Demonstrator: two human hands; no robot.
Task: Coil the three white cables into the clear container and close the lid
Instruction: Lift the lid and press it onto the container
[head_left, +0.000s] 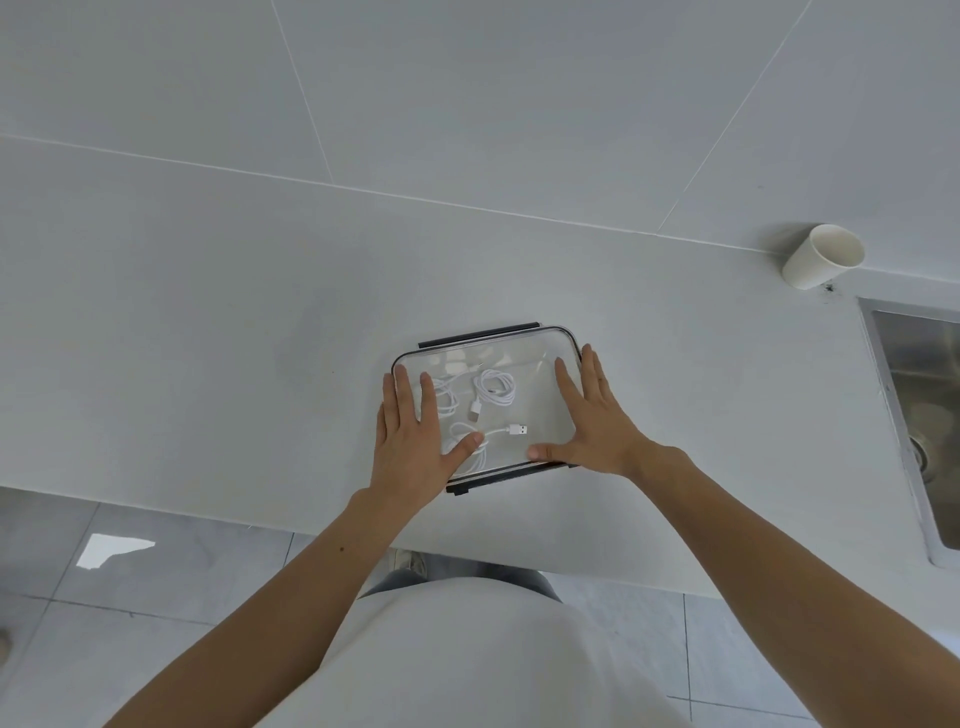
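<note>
The left fingers (405, 389) lie straight and spread, flat on the clear lid (524, 364), with the thumb reaching inward. The right fingers (569, 384) lie the same way at the opposite end, so neither the left hand (410, 441) nor the right hand (595, 423) grasps anything; both rest palm-down. The lid sits on the container (498, 472), and through it the three white cables (496, 387) show coiled on the bottom. Dark clips (480, 334) run along its far and near edges. The container stands on the white counter (208, 338), near the front edge; a white cup (823, 256) and a steel sink (930, 405) are well apart to the right.
</note>
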